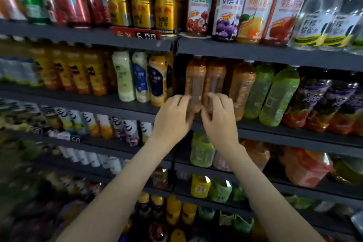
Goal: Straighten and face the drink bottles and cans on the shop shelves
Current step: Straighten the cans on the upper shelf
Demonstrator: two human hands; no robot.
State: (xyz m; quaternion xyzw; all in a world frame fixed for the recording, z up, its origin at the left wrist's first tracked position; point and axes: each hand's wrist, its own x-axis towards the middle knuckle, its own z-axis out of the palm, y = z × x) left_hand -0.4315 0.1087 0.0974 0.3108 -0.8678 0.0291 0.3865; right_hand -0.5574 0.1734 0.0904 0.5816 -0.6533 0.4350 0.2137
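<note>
The left hand has its fingers curled round the lower part of the first amber bottle, with the thumb low near the bottle's foot. Just beside it, the right hand curls its fingers onto the lower part of the second amber bottle. The two hands are close together but do not touch, and both frames of the grip are blurred, so how firmly they hold is unclear. Both bottles stand upright, side by side, at the front of the shelf directly ahead of the hands.

Just right of the right hand stands a third amber bottle, then two green bottles leaning slightly, and farther right a group of purple-labelled bottles. Left of the left hand, three pale bottles stand in a row, with orange bottles beyond them.

Above the hands, on the upper shelf, tall juice bottles face forward. Up and to the left sit stacked gold cans over a red price tag.
</note>
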